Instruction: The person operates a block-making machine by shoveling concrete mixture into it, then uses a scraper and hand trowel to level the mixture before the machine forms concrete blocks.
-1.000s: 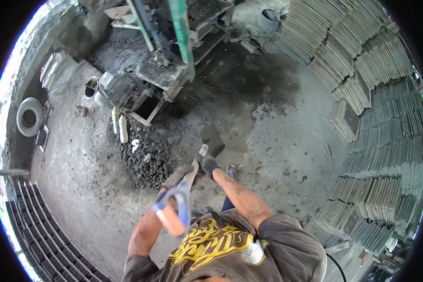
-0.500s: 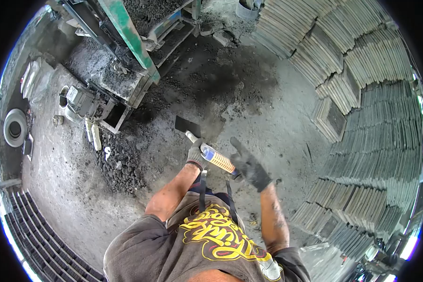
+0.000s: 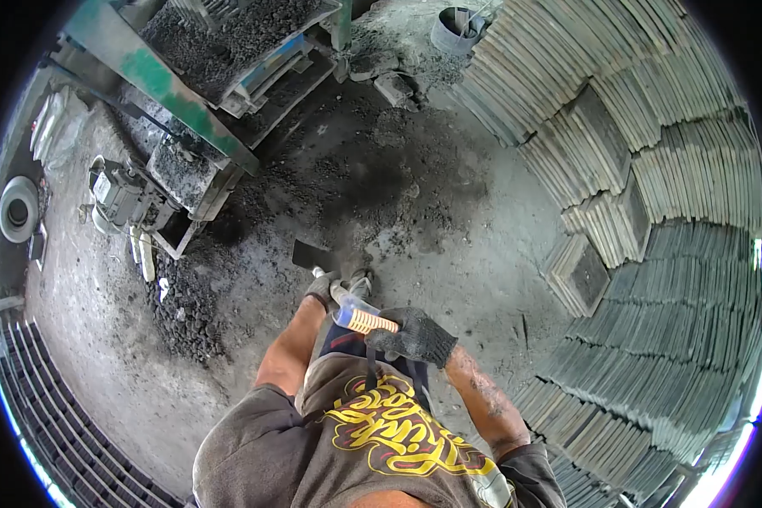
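Note:
A shovel runs in front of my body, its dark flat blade (image 3: 313,256) over the dirty floor and its orange and blue wrapped handle (image 3: 364,320) nearest me. My left hand (image 3: 321,289), in a grey glove, is closed around the shaft just behind the blade. Around the rear end of the handle, my right hand (image 3: 415,336) in a dark glove is closed. One shoe (image 3: 361,284) shows beside the shaft.
A green-framed machine (image 3: 173,93) with dark gravel stands at upper left, a motor (image 3: 118,196) below it. Black lumps (image 3: 186,317) lie on the left floor. Stacked slabs (image 3: 686,288) line the right side. A bucket (image 3: 455,32) stands at the top.
My right hand has gone from spread fingers beside the handle to a closed grip on it. The shovel and both hands have shifted left in view, and the surroundings have turned with the camera.

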`<action>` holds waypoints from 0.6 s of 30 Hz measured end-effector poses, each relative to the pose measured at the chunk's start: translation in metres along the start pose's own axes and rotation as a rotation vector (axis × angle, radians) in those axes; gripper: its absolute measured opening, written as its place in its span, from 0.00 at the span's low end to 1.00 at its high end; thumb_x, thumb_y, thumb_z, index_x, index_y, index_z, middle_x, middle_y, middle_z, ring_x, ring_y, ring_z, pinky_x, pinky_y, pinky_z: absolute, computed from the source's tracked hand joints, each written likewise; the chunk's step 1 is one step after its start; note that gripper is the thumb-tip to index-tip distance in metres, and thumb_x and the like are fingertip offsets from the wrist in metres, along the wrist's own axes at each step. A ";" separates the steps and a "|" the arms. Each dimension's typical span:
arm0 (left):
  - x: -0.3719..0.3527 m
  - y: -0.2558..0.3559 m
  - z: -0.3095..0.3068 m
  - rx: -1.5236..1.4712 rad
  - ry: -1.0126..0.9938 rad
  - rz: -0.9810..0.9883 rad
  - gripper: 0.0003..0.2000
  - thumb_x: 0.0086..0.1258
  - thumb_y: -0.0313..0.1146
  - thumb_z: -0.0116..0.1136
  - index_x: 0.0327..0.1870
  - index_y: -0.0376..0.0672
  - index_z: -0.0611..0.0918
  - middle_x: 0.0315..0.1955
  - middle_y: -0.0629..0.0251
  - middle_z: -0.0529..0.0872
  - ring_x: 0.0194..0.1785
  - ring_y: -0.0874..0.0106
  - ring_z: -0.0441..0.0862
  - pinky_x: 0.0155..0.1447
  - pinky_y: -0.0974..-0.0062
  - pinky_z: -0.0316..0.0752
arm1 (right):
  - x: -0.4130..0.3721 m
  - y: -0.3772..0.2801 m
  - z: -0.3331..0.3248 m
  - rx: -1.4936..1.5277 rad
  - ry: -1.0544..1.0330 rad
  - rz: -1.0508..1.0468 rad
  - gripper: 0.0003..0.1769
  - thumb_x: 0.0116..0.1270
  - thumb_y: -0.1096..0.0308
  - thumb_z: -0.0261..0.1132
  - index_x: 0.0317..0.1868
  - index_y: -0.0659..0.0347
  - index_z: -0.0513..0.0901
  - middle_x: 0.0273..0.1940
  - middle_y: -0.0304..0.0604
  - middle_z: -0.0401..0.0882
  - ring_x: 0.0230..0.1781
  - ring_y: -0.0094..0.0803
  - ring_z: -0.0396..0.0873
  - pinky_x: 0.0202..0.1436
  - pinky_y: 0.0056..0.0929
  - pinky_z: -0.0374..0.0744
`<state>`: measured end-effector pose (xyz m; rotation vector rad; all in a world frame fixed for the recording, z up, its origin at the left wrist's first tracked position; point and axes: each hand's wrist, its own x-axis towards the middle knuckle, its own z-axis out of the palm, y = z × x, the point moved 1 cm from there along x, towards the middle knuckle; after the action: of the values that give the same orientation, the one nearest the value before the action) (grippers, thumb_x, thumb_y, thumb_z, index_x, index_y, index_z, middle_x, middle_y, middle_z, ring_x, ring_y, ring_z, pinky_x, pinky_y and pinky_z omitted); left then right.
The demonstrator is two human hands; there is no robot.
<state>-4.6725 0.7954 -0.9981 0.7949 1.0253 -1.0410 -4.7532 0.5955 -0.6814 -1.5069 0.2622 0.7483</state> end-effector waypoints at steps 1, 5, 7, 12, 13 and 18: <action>0.005 -0.003 0.010 -0.073 0.013 0.007 0.10 0.66 0.39 0.57 0.37 0.42 0.76 0.25 0.57 0.81 0.27 0.60 0.79 0.32 0.62 0.78 | -0.001 -0.008 -0.017 -0.135 -0.009 -0.098 0.21 0.62 0.56 0.68 0.44 0.67 0.80 0.29 0.40 0.81 0.26 0.21 0.79 0.28 0.23 0.77; -0.022 -0.012 0.101 -0.344 -0.037 0.141 0.08 0.66 0.37 0.57 0.32 0.42 0.76 0.22 0.63 0.79 0.24 0.64 0.78 0.30 0.67 0.77 | -0.006 -0.010 -0.091 -0.411 -0.046 -0.373 0.19 0.62 0.55 0.66 0.37 0.66 0.81 0.29 0.49 0.80 0.29 0.36 0.81 0.34 0.33 0.77; -0.003 -0.011 0.139 -0.405 -0.052 0.256 0.08 0.66 0.37 0.57 0.30 0.45 0.76 0.20 0.65 0.78 0.22 0.67 0.77 0.28 0.69 0.77 | -0.007 -0.001 -0.141 -0.626 -0.116 -0.475 0.18 0.59 0.54 0.67 0.33 0.64 0.81 0.31 0.51 0.79 0.36 0.49 0.78 0.41 0.39 0.75; 0.037 0.004 0.227 -0.598 -0.121 0.522 0.06 0.67 0.34 0.56 0.36 0.41 0.75 0.26 0.63 0.79 0.26 0.67 0.79 0.33 0.70 0.81 | -0.003 0.007 -0.274 -0.524 -0.223 -0.565 0.19 0.57 0.53 0.69 0.30 0.63 0.80 0.31 0.50 0.80 0.36 0.47 0.79 0.39 0.39 0.75; 0.045 0.009 0.242 -0.597 -0.088 0.571 0.07 0.67 0.34 0.55 0.37 0.41 0.75 0.26 0.63 0.79 0.26 0.67 0.80 0.34 0.70 0.81 | -0.002 0.009 -0.300 -0.499 -0.230 -0.526 0.20 0.56 0.52 0.69 0.31 0.63 0.81 0.31 0.50 0.80 0.35 0.47 0.79 0.38 0.39 0.75; 0.081 0.038 0.304 -0.678 0.057 0.608 0.11 0.66 0.38 0.59 0.37 0.41 0.75 0.24 0.62 0.79 0.26 0.64 0.81 0.33 0.67 0.82 | 0.008 0.014 -0.411 -0.680 -0.320 -0.642 0.17 0.54 0.59 0.73 0.36 0.64 0.83 0.35 0.50 0.81 0.35 0.45 0.79 0.40 0.38 0.77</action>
<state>-4.5365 0.5103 -0.9697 0.5128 1.0031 -0.1239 -4.6374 0.2040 -0.7332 -1.9153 -0.7603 0.5559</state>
